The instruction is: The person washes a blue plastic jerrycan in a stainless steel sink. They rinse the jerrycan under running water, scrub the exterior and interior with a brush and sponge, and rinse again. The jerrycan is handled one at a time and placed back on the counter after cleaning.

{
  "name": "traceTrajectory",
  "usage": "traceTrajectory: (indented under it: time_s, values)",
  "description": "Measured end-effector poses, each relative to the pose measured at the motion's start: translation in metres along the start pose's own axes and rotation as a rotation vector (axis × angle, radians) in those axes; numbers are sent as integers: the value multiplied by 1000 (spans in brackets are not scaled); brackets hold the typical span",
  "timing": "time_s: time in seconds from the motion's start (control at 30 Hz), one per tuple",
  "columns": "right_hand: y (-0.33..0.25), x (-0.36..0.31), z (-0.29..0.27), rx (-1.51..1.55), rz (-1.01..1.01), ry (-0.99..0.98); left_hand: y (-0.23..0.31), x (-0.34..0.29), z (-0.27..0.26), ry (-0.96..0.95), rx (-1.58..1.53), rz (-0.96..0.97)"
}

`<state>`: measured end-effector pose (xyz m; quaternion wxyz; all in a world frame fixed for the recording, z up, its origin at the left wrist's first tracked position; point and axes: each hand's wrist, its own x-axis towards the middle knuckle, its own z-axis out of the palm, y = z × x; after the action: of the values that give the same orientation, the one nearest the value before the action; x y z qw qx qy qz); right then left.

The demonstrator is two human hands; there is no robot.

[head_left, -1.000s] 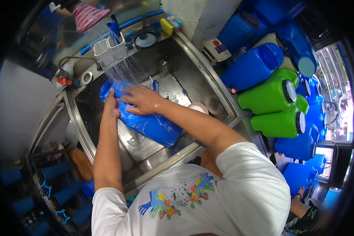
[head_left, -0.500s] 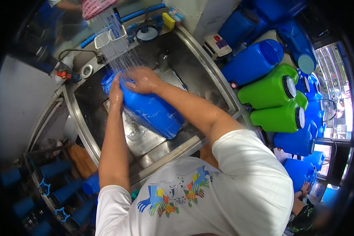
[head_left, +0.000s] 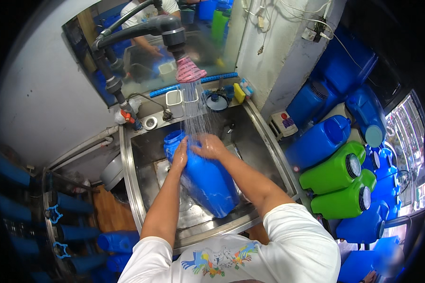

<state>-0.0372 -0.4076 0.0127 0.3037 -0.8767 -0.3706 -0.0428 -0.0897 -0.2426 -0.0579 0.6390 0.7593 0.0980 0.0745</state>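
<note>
Blue jug (head_left: 208,181) was gripped by left hand (head_left: 179,154), presumably for steadiness under spray (head_left: 198,118); closure of right hand (head_left: 211,146) unclear

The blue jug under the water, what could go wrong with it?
It could slip: the blue jug is wet, and so are the left hand against it and the right hand near its neck end. If it slipped, it might bump the metal sink. The spray lands on the jug and hands, so some might splash onto the white shirt close by.
</note>
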Motion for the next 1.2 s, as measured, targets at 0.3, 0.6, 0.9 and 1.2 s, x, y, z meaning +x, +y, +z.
traceTrajectory:
  time_s: [0.3,0.6,0.9,1.2]
  values:
    - [-8,13,22,6,40,-28,-2,-21,-13,54,16,39]
    - [-1,17,23,-104,351,-135,7,-43,-16,-88,221,159]
    - [6,23,35,-135,200,-66,31,-66,-3,-52,392,57]
    - [-6,15,20,-34,79,-216,28,-85,-17,-1,293,-9]
